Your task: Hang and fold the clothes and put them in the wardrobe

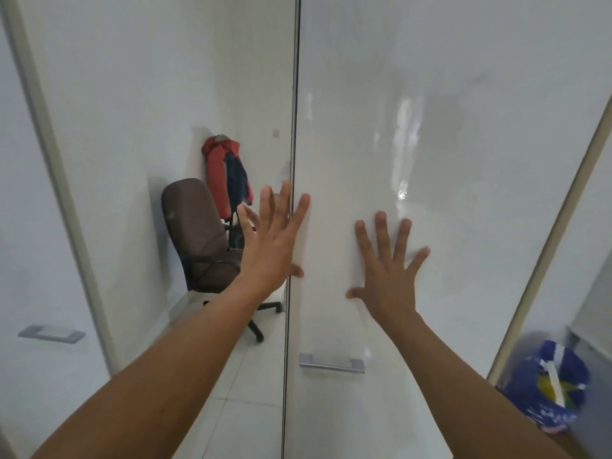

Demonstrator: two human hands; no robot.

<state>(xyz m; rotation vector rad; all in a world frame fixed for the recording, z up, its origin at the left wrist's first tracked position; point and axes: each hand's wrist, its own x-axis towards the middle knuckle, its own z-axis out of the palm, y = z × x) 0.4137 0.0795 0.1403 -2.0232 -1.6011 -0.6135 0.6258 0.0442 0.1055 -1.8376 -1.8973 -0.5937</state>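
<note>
A glossy white wardrobe door [430, 144] fills the middle and right of the head view, with a metal handle [332, 362] low on it. My right hand [389, 273] lies flat on this door, fingers spread. My left hand [273, 238] is spread at the door's left edge, its thumb on the door face and its fingers across the edge. Neither hand holds anything. A red and navy jacket [227, 175] hangs on the far wall. The inside of the wardrobe is hidden.
Another white door [33, 226] with a handle [51, 333] stands at the left. A brown office chair [198, 240] sits in the far corner on white floor tiles [238, 402]. A blue patterned bundle [549, 385] shows behind the door at the lower right.
</note>
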